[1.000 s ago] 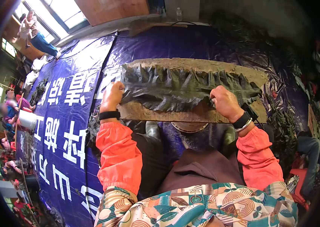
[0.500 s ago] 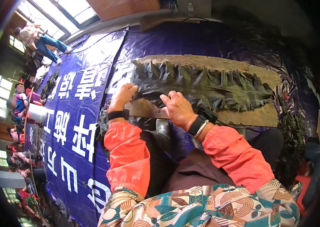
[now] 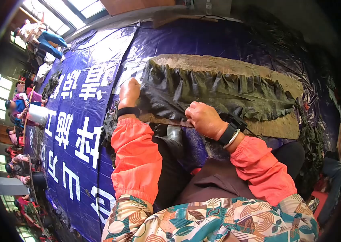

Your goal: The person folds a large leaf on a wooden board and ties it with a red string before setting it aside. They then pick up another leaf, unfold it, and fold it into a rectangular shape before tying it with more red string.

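A long dark green leafy sheet with ruffled edges (image 3: 218, 90) lies spread along a worn wooden board (image 3: 267, 128). At the sheet's left end is my left hand (image 3: 130, 93), its fingers curled closed; whether it grips the sheet's edge is hidden. My right hand (image 3: 206, 119) pinches the near edge of the sheet, left of the middle, with fingers pressed together. Both forearms wear orange sleeves, and a dark band with a bracelet circles the right wrist.
Blue sheeting with white characters (image 3: 71, 133) covers the floor. More dark leafy material (image 3: 311, 139) is heaped right of the board. Several people sit along the left side near a white bucket (image 3: 37, 114); another person (image 3: 41, 38) is at the upper left.
My right hand has moved right along the near edge, and its fingers have closed. My left hand has shifted slightly up and left. The view has tilted a little.
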Motion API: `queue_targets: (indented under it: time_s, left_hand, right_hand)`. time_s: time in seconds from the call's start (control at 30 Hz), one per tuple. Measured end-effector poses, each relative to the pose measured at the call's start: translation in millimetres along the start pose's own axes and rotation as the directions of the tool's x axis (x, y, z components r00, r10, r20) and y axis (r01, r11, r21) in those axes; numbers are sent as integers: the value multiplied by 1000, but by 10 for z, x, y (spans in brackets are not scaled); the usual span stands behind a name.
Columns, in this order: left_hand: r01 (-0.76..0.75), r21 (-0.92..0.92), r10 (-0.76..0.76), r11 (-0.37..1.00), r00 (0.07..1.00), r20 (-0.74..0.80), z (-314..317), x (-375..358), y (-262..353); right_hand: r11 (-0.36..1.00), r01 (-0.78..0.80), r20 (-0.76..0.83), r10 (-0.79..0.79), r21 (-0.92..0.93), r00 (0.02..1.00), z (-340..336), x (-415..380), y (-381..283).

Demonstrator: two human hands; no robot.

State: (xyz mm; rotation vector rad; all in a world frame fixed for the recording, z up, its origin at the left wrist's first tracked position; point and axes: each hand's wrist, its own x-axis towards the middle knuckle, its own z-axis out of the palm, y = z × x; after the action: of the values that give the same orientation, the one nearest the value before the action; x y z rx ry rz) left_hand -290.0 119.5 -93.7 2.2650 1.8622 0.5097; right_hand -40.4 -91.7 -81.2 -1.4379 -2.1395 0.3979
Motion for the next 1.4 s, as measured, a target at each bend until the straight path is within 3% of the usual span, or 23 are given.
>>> queue_targets:
  time_s: [0.13, 0.2, 0.23, 0.3, 0.33, 0.4, 0.43, 0.53, 0.63, 0.7, 0.83, 0.9, 0.97, 1.03, 1.13, 1.17, 1.2, 1.23, 1.27, 1.3, 1.33, 1.37, 1.4]
  left_hand:
    - [-69, -19, 69, 997, 997, 29, -312, -218, -45]
    - [149, -148, -62, 978, 878, 474, -468, -350, -22]
    - [147, -147, -60, 978, 878, 474, -481, -397, -70]
    - [68, -154, 28, 986, 838, 546, -499, -482, -152]
    - [98, -76, -35, 992, 812, 582, -553, -499, -129]
    - [-193, 18, 153, 981, 825, 544, -357, -436, -385]
    - [101, -74, -37, 992, 804, 594, -394, -462, -384]
    - [213, -194, -139, 958, 931, 339, -349, -525, -263]
    - [347, -306, -226, 886, 901, 369, -396, -494, -1]
    - [257, -197, -156, 946, 895, 417, -321, -420, 33]
    - [114, -158, -65, 981, 956, 287, 36, -168, -313]
    - [186, -154, -140, 971, 953, 267, 36, -143, -296]
    - [76, -27, -71, 997, 982, 176, 141, -21, -445]
    - [158, -40, -153, 987, 982, 110, 280, 130, -640]
    - [121, 149, -107, 981, 990, -97, -64, -36, -84]
    - [121, 195, -81, 973, 976, -202, -90, -56, 0]
    - [106, 164, -59, 981, 962, -267, -101, -77, 89]
    - [103, 165, -56, 981, 961, -271, -99, -101, 202]
    - [25, 145, 22, 989, 950, -311, -102, -127, 332]
    - [-54, 132, 97, 990, 931, -352, -114, -146, 445]
    - [-57, 97, 86, 994, 940, -330, -84, -144, 527]
    - [-99, 63, 115, 993, 933, -340, -45, -148, 599]
    - [-129, 53, 139, 990, 926, -351, -60, -209, 755]
  right_hand:
    - [997, -77, -59, 76, -21, 995, -97, -149, 0]
    - [996, -80, -69, 78, -24, 995, -212, -252, 28]
    - [996, -81, -71, 79, -24, 994, -280, -308, 44]
    - [994, -87, -96, 80, -68, 992, -440, -435, 97]
    - [994, -98, -120, 92, -46, 988, -535, -519, 149]
    - [988, -121, -210, 97, -101, 973, -753, -701, 315]
    - [978, -150, -237, 113, -143, 965, -905, -815, 400]
    - [915, -292, -382, 174, -277, 908, -1430, -1181, 723]
    - [814, -462, -510, 248, -350, 823, -1978, -1582, 1150]
    - [737, -566, -594, 281, -369, 754, -2312, -1873, 1491]
    - [492, -777, -764, 296, -393, 574, -2985, -2508, 1945]
    - [262, -866, -841, 240, -426, 486, -3241, -2782, 2006]
    - [139, -869, -862, 126, -475, 492, -3478, -3080, 2100]
    - [145, -845, -853, 11, -515, 521, -3577, -3235, 2034]
    - [240, -894, -851, 288, -379, 439, -3314, -3316, 2127]
    - [393, -880, -751, 488, -265, 444, -3161, -3261, 2088]
    - [315, -922, -641, 664, -226, 384, -2946, -3259, 2273]
    - [389, -891, -573, 685, -234, 450, -2726, -3176, 2238]
    - [393, -901, -487, 760, -184, 430, -2534, -3054, 2286]
    - [447, -861, -466, 725, -241, 507, -2376, -2921, 2233]
    - [409, -898, -365, 821, -160, 439, -2308, -2742, 2176]
    - [467, -874, -394, 784, -138, 480, -2152, -2716, 2345]
    - [407, -909, -325, 852, -84, 411, -2139, -2633, 2369]
